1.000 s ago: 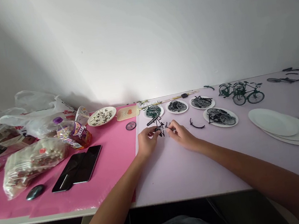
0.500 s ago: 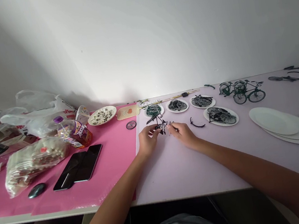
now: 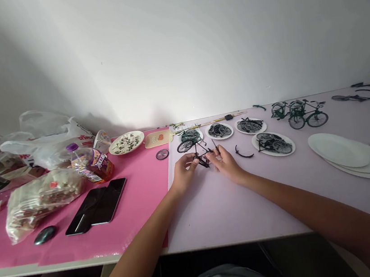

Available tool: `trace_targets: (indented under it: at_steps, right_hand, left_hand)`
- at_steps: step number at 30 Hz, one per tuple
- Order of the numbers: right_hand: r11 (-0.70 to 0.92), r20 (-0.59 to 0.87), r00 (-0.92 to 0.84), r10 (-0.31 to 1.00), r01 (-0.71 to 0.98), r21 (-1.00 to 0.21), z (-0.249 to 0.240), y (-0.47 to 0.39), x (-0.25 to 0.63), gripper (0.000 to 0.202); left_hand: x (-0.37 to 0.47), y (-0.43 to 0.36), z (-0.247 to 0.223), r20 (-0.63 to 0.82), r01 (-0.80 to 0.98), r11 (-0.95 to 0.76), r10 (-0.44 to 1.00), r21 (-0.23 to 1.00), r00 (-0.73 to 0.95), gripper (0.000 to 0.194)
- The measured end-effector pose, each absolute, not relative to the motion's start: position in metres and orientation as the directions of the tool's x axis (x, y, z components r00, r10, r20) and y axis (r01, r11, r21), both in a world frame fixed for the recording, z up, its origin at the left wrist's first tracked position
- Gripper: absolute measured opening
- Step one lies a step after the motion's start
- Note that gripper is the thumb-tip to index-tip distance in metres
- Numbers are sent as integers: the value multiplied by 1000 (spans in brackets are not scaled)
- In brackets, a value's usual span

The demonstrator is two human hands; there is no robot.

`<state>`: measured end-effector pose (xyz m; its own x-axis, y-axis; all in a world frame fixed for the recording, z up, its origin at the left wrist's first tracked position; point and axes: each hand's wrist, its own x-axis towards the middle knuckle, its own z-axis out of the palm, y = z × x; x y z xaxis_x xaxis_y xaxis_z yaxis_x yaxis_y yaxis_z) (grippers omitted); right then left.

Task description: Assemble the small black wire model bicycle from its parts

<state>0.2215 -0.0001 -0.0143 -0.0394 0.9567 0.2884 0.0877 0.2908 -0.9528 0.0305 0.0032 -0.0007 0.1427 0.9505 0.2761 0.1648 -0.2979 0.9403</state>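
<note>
My left hand (image 3: 185, 171) pinches a black model bicycle (image 3: 200, 153) near its lower part. One spoked wheel is on the bicycle, pointing up and left toward the back plate. My right hand (image 3: 224, 161) has its thumb and fingers closed at the right side of the bicycle. A thin dark piece (image 3: 215, 145) sticks up from between its fingers; its kind I cannot make out. To the right of that hand a curved black part (image 3: 244, 152) lies on the table. A loose spoked wheel (image 3: 162, 154) rests on the pink mat at the left.
Small plates of black and green bicycle parts (image 3: 219, 130) line the back. Green model bicycles (image 3: 307, 114) stand farther right, near white oval plates (image 3: 338, 150). On the left are phones (image 3: 108, 203), a mouse (image 3: 45, 235), a drink bottle (image 3: 91, 163) and bags (image 3: 42, 193).
The model bicycle has turned in my left hand, so its wheel shows more broadly. My right hand has come in from slightly apart and now touches the bicycle.
</note>
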Motion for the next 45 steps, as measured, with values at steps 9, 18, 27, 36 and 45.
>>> trace_targets:
  at_steps: [9,18,27,36,45]
  right_hand:
    - [174,181,-21,983,-193,-966,-18,9,220,61]
    - [199,199,18,980,-193,-961,-23,11,220,58]
    - [221,222,13,975,-168,-961,-21,10,219,57]
    - [259,258,29,966,-64,-964,-22,6,218,55]
    - [603,715,54,697,496,-625,-4,-2,224,29]
  left_hand:
    - [33,3,-6,227,105,-266,931,958,285,41]
    - [32,1,-7,255,159,-323,905,933,342,45]
    - [32,2,-13,253,270,-345,912,899,324,48]
    - [34,1,-11,288,313,-383,906,869,311,40]
    - [36,-2,-7,264,244,-339,918,909,296,38]
